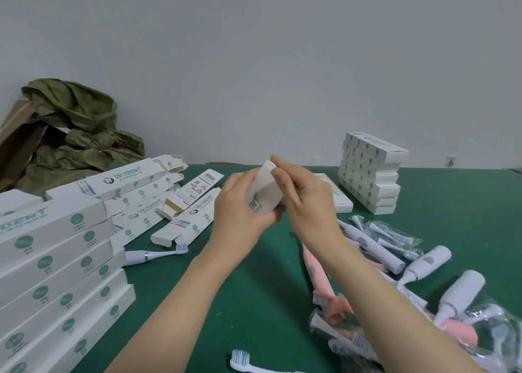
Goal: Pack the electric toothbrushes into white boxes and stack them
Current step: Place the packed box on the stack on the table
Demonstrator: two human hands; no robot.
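Note:
A white toothbrush box with green lettering is held up above the middle of the green table, its end pointing at me. My left hand grips it from the left and below. My right hand holds its right side, with the index finger lying over the top end flap. A neat stack of white boxes stands at the back right. Loose white and pink electric toothbrushes lie in a heap on the right.
A tall stack of boxes fills the near left, with open boxes scattered behind it. One white toothbrush lies beside them. A flat box lies behind my right hand. A green bag sits at the back left.

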